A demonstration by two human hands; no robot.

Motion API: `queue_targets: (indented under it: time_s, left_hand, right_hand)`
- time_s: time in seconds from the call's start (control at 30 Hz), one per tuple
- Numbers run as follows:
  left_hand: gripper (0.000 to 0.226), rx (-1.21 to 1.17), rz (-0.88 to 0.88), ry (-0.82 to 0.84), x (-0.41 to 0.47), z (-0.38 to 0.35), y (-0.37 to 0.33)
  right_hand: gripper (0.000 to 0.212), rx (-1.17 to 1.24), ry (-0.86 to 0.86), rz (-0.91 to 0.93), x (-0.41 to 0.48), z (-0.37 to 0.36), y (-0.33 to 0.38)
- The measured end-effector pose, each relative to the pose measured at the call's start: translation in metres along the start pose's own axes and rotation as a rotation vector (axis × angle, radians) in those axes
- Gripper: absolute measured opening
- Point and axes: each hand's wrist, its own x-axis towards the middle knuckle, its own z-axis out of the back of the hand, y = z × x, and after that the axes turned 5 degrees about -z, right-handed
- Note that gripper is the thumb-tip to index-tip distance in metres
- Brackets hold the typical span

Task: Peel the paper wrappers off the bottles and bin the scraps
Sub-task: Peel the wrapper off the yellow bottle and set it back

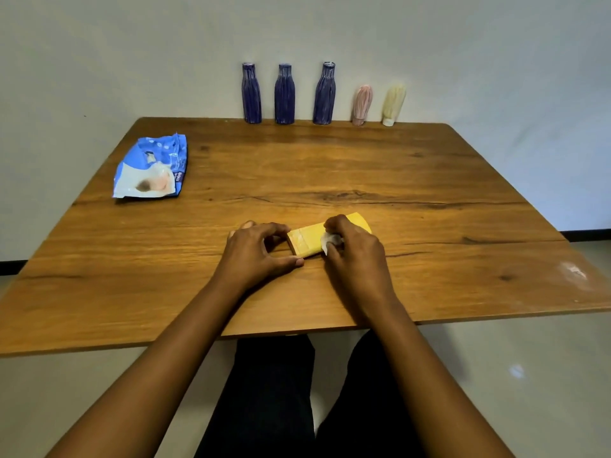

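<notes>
Lying left, blue packet (150, 166), bottles (284, 94) (five) behind

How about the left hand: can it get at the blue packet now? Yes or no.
Probably yes, once it lets go: the left hand grips the end of the yellow bottle, but only bare table lies between it and the packet, which sits on its own side.

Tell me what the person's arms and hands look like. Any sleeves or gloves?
No sleeves or gloves show: both forearms are bare as far as the picture reaches. The left hand and right hand carry no ring, watch or bracelet that I can see.
</notes>
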Motion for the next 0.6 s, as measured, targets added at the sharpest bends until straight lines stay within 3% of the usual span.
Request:
queue_targets:
  time_s: [0.27,0.43,0.6]
  left_hand:
    - [0.065,-0.094,-0.021,0.021,0.003,-0.002,0.006]
    - [0.068,-0.058,-0.027,0.006,0.004,-0.003,0.004]
    - [0.061,-0.092,-0.043,0.022,0.003,-0.001,0.004]
  right_hand:
    - [0.027,-0.068,0.129,0.141,-0.011,-0.021,0.009]
    - [0.024,-0.079,0.062,0.056,-0.002,-0.012,-0.005]
    - [0.026,-0.156,0.244,0.259,-0.01,-0.016,0.008]
